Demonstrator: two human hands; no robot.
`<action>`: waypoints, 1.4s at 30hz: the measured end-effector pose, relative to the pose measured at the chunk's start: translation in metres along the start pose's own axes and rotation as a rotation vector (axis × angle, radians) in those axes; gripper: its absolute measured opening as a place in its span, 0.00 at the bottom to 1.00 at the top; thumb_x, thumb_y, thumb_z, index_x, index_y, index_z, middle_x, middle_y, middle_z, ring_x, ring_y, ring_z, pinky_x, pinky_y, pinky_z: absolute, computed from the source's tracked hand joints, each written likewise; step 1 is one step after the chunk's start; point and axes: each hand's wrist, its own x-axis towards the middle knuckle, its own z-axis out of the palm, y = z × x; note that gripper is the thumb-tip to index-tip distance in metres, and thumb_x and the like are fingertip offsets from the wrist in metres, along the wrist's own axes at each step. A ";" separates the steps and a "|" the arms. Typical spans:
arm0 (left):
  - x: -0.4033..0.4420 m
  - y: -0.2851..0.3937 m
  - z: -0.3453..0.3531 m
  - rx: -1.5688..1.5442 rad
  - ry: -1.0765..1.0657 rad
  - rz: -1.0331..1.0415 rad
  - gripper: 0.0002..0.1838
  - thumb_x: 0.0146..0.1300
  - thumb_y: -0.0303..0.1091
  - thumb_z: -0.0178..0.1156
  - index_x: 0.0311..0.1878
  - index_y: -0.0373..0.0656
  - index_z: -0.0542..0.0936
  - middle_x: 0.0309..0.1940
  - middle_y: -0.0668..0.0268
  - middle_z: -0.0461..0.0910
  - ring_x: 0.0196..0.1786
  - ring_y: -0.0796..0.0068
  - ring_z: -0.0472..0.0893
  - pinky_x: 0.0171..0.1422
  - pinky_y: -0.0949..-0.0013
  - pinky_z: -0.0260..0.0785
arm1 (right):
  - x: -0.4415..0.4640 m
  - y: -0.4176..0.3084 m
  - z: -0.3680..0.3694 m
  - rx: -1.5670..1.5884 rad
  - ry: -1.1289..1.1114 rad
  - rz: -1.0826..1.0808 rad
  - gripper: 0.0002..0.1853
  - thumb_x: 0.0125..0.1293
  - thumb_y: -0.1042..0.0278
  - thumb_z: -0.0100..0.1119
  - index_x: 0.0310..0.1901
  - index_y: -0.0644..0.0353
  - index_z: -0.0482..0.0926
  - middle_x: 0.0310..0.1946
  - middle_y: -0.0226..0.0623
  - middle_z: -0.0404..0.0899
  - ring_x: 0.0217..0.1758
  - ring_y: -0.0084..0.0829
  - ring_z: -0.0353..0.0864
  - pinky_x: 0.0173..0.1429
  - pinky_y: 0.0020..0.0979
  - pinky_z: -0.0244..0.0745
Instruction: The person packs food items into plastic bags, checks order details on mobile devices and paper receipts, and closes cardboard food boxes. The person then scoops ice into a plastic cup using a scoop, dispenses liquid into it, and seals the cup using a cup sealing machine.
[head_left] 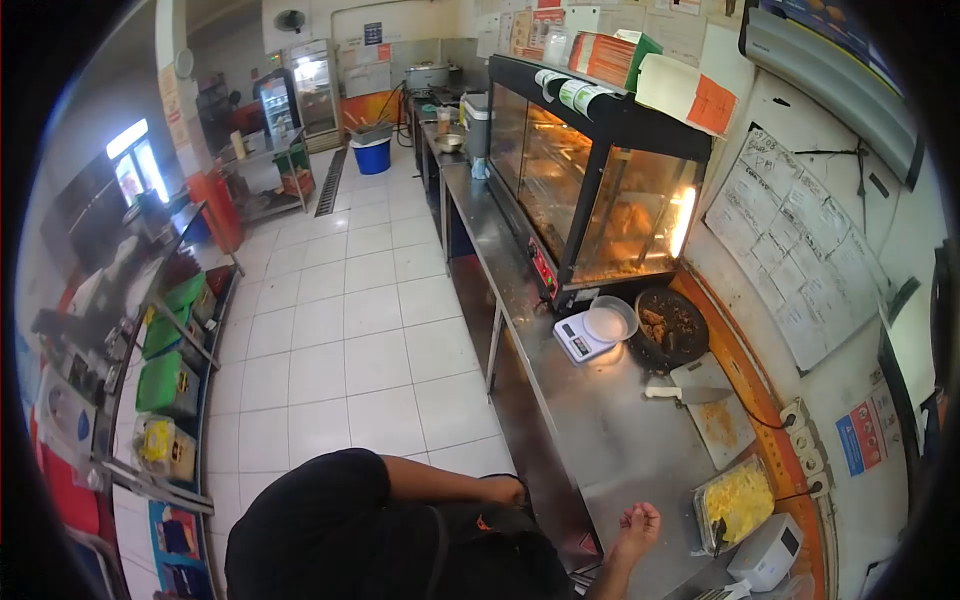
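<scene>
My left hand (pixel 503 490) is low at the front edge of the steel counter (pixel 620 400), close to my dark clothing; its fingers are partly hidden. Over the counter is my right hand (pixel 640 527), palm up with its fingers curled; whether it holds anything small cannot be made out. To its right sits a clear tub of yellow food (pixel 738 503). Farther back, a knife (pixel 688 395) with a pale handle lies across a white cutting board (pixel 712 420). A clear bowl (pixel 608 320) rests on a white scale (pixel 583 338), beside a dark pan (pixel 672 325) with browned pieces.
A lit glass food warmer (pixel 630 215) stands at the back of the counter. A white device (pixel 768 553) is at the near right. Shelves with green-lidded bins (pixel 167 383) line the left, and a blue bucket (pixel 371 157) stands on the tiled floor.
</scene>
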 end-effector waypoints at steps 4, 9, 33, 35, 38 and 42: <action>-0.024 -0.020 -0.081 -0.267 0.077 0.261 0.08 0.62 0.34 0.59 0.36 0.39 0.78 0.35 0.58 0.81 0.40 0.66 0.80 0.44 0.61 0.71 | 0.015 0.031 0.030 -0.101 0.006 -0.008 0.10 0.66 0.74 0.60 0.47 0.58 0.75 0.40 0.30 0.77 0.39 0.23 0.76 0.45 0.26 0.74; -0.019 0.041 -0.242 -0.475 0.221 0.241 0.04 0.66 0.31 0.62 0.35 0.44 0.79 0.32 0.71 0.79 0.37 0.81 0.77 0.44 0.72 0.71 | 0.068 0.024 0.118 -0.258 -0.239 -0.143 0.13 0.63 0.68 0.66 0.46 0.61 0.76 0.39 0.31 0.78 0.40 0.23 0.76 0.45 0.25 0.73; 0.006 -0.153 -0.639 -1.323 0.724 0.667 0.12 0.61 0.29 0.68 0.41 0.48 0.72 0.37 0.67 0.77 0.39 0.72 0.79 0.46 0.67 0.73 | 0.254 0.067 0.567 0.025 -0.670 -0.037 0.26 0.55 0.79 0.67 0.57 0.61 0.73 0.52 0.38 0.76 0.53 0.26 0.74 0.52 0.30 0.72; 0.014 -0.170 -0.645 -1.347 0.770 0.612 0.12 0.62 0.28 0.67 0.40 0.48 0.72 0.36 0.68 0.75 0.39 0.73 0.77 0.46 0.67 0.73 | 0.247 0.046 0.602 -0.487 -0.542 -0.623 0.37 0.51 0.75 0.71 0.65 0.59 0.67 0.61 0.46 0.69 0.64 0.36 0.68 0.62 0.35 0.68; 0.028 -0.196 -0.643 -1.249 0.878 0.500 0.11 0.63 0.26 0.65 0.38 0.47 0.71 0.34 0.70 0.72 0.38 0.76 0.73 0.45 0.70 0.70 | 0.259 0.043 0.633 -0.810 -0.537 -1.107 0.20 0.57 0.69 0.68 0.51 0.63 0.79 0.56 0.49 0.72 0.60 0.45 0.72 0.59 0.39 0.71; 0.033 -0.229 -0.651 -1.381 0.957 0.436 0.10 0.64 0.25 0.63 0.37 0.46 0.70 0.33 0.71 0.71 0.37 0.80 0.71 0.45 0.75 0.66 | 0.281 0.095 0.636 -0.468 -0.658 -0.849 0.10 0.64 0.67 0.63 0.42 0.64 0.82 0.46 0.47 0.78 0.49 0.42 0.78 0.52 0.36 0.74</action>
